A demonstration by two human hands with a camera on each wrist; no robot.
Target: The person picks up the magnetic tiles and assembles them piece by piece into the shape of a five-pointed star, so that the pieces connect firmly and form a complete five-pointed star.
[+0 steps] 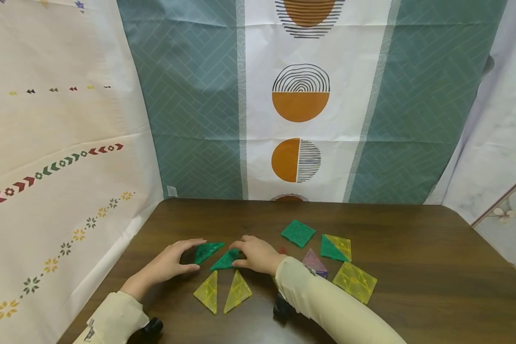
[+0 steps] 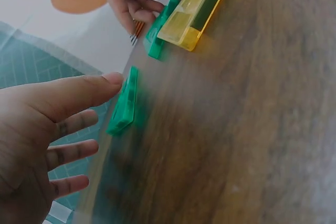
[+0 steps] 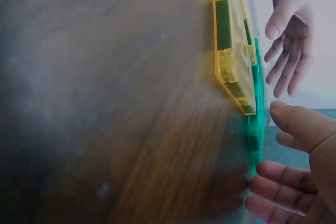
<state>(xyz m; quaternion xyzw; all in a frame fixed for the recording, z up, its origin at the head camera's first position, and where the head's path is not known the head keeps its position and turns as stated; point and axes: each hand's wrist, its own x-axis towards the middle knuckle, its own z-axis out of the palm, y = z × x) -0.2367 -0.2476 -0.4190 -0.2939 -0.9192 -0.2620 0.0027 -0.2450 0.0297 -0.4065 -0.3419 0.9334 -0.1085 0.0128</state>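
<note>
On the dark wooden table lie two green translucent triangle tiles, one on the left (image 1: 208,250) and one on the right (image 1: 225,260). My left hand (image 1: 172,259) spreads thumb and fingers around the left one; in the left wrist view the thumb tip comes right beside that tile (image 2: 125,106). At the right green triangle is my right hand (image 1: 260,255), thumb and fingers apart on either side of it. In the right wrist view a fingertip meets the green edge (image 3: 255,145), with the thumb standing off. Nearer me are two yellow triangles, left (image 1: 208,292) and right (image 1: 237,292).
Right of my right arm lie a green square (image 1: 298,233), a green-and-yellow square (image 1: 336,247), a yellow square (image 1: 355,282) and a purple triangle (image 1: 314,262). A red piece (image 1: 283,250) is partly hidden by the right hand. A patterned curtain (image 1: 198,119) hangs behind the table.
</note>
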